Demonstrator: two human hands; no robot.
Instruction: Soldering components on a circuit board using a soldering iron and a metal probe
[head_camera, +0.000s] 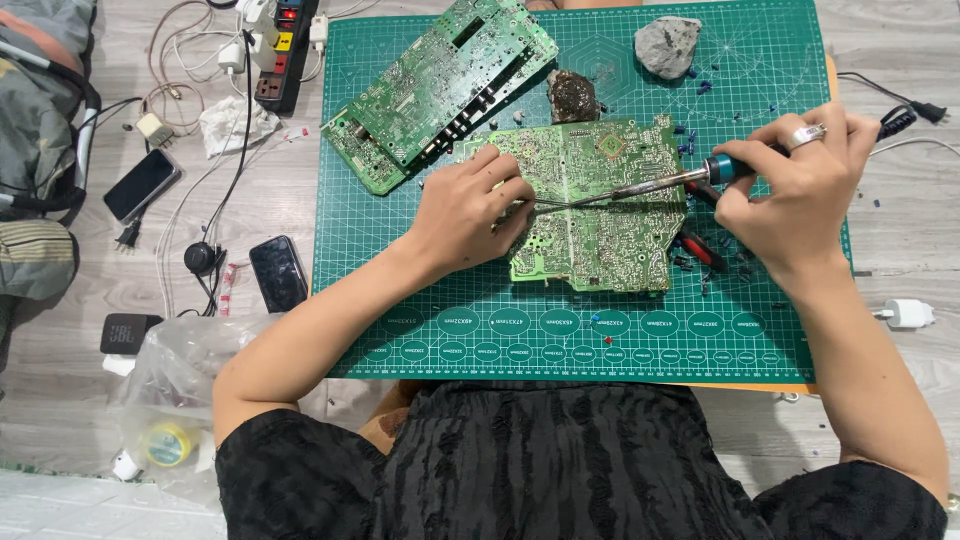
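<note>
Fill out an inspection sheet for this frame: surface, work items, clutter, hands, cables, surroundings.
Surface: green cutting mat on a pale wood floor.
Work items: circuit board, solder side up; soldering iron with its tip on it; thin tweezers.
Clutter: second circuit board, grey lump, dark sponge-like pad, small loose parts around the mat's right side.
Hands: left hand rests on the board, fingers holding the tweezers; right hand grips the iron.
Cables: power strip with tangled leads; plug.
Surroundings: two phones, clear plastic bag.
</note>
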